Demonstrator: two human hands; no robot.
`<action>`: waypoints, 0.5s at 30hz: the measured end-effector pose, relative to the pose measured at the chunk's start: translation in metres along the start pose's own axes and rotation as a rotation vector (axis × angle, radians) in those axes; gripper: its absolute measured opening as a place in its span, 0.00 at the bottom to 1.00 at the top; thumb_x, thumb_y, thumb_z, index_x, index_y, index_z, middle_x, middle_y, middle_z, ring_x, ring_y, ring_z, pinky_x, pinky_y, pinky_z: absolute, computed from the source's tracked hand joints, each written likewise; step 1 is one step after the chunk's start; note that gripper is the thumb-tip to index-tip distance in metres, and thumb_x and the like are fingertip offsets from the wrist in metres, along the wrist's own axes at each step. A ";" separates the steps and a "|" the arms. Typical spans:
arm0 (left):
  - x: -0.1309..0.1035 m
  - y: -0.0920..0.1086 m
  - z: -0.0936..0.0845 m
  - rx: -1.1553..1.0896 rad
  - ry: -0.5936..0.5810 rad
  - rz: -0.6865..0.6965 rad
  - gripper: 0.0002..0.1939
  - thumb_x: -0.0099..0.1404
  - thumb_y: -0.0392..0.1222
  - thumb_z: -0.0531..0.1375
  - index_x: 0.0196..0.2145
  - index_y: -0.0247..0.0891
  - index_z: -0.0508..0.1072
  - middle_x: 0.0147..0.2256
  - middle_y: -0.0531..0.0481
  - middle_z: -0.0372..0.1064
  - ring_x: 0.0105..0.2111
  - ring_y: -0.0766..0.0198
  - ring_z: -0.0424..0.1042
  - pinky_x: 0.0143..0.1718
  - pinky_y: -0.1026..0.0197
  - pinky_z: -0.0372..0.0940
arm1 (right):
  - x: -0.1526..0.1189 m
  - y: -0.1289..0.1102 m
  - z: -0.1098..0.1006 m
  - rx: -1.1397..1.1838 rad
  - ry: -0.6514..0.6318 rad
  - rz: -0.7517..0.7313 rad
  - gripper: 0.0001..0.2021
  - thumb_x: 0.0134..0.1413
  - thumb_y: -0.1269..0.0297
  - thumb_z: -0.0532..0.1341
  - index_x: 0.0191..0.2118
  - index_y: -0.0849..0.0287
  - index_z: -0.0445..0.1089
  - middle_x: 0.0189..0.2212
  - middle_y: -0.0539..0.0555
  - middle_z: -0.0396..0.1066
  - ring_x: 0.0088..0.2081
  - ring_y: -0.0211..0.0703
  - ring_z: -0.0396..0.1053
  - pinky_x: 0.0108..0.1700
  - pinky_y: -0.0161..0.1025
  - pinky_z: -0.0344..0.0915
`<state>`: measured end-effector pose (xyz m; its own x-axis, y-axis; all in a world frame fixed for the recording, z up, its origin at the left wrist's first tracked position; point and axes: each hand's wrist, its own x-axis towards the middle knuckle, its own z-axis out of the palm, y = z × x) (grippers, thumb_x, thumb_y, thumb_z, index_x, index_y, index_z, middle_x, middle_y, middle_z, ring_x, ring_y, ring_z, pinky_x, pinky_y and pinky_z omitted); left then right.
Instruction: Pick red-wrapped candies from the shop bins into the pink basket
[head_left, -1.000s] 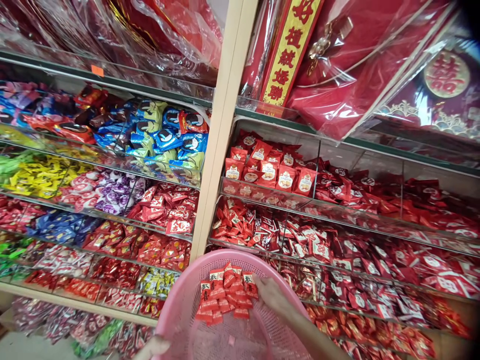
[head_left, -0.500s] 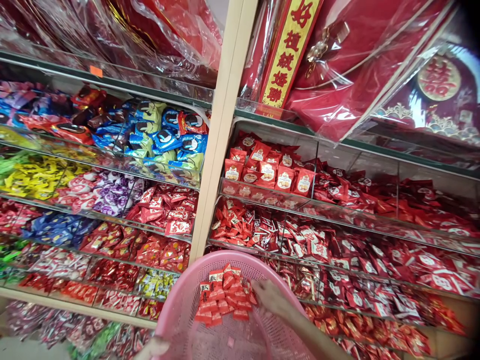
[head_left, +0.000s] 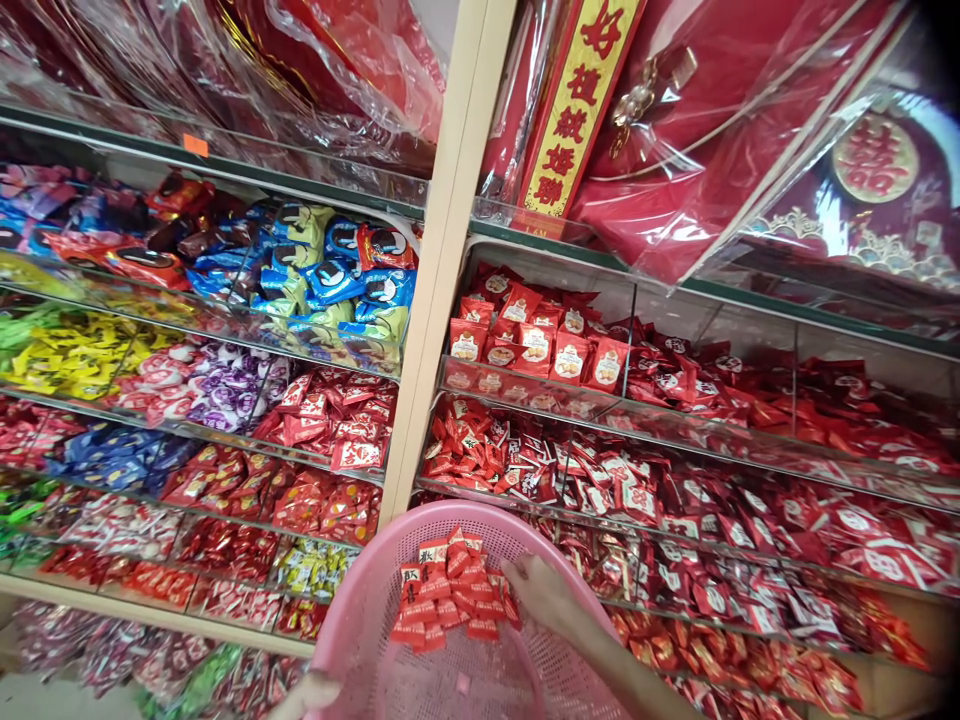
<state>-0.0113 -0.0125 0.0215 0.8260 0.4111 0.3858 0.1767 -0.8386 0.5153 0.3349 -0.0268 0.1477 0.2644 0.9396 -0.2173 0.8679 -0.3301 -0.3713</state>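
A pink perforated plastic basket (head_left: 367,560) is tilted toward me at the bottom centre. My left hand (head_left: 309,692) is closed over its left rim, partly cut off by the frame's lower edge. Inside lies a pile of small red candy packets (head_left: 450,595), some with black lettering on a pale patch. My right hand (head_left: 538,590) reaches into the basket from the right, just beside the pile. Its fingers are curled, with the tips close to the rightmost red packet. Whether anything is between them cannot be seen.
Glass-fronted shelves with red packets (head_left: 536,345) stand beyond the basket on the right. Shelves on the left hold blue packets (head_left: 330,275) and yellow sweets (head_left: 71,355). A wooden post (head_left: 435,250) divides them. Red goods in clear wrap (head_left: 697,130) overhang above.
The red packet by my right fingertips has shifted slightly down and right, and now lies against the pile's right edge. Both hands and the basket have barely moved.
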 end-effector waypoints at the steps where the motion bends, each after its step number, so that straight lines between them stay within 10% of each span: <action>1: -0.001 0.002 -0.004 -0.005 -0.014 -0.019 0.26 0.70 0.52 0.42 0.19 0.36 0.62 0.13 0.61 0.45 0.12 0.73 0.40 0.12 0.66 0.42 | 0.000 0.001 0.000 -0.013 0.002 -0.022 0.17 0.59 0.55 0.48 0.28 0.58 0.67 0.33 0.60 0.74 0.38 0.50 0.71 0.36 0.37 0.59; 7: 0.007 0.007 0.004 -0.037 -0.071 -0.146 0.29 0.68 0.59 0.39 0.16 0.40 0.53 0.13 0.63 0.29 0.12 0.73 0.29 0.11 0.65 0.35 | -0.009 -0.006 -0.009 -0.082 0.061 -0.117 0.22 0.59 0.49 0.46 0.25 0.59 0.67 0.30 0.63 0.73 0.35 0.52 0.70 0.33 0.39 0.57; 15: 0.011 -0.002 0.027 -0.047 -0.109 -0.221 0.30 0.66 0.62 0.33 0.15 0.41 0.50 0.12 0.63 0.25 0.11 0.72 0.28 0.12 0.63 0.34 | -0.011 -0.075 -0.075 -0.063 0.370 -0.394 0.16 0.60 0.58 0.49 0.25 0.57 0.66 0.20 0.52 0.68 0.23 0.39 0.65 0.27 0.34 0.52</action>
<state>0.0119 -0.0163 0.0042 0.8232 0.5396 0.1763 0.3367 -0.7142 0.6137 0.2984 -0.0061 0.2455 0.0345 0.9640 0.2637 0.9516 0.0489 -0.3035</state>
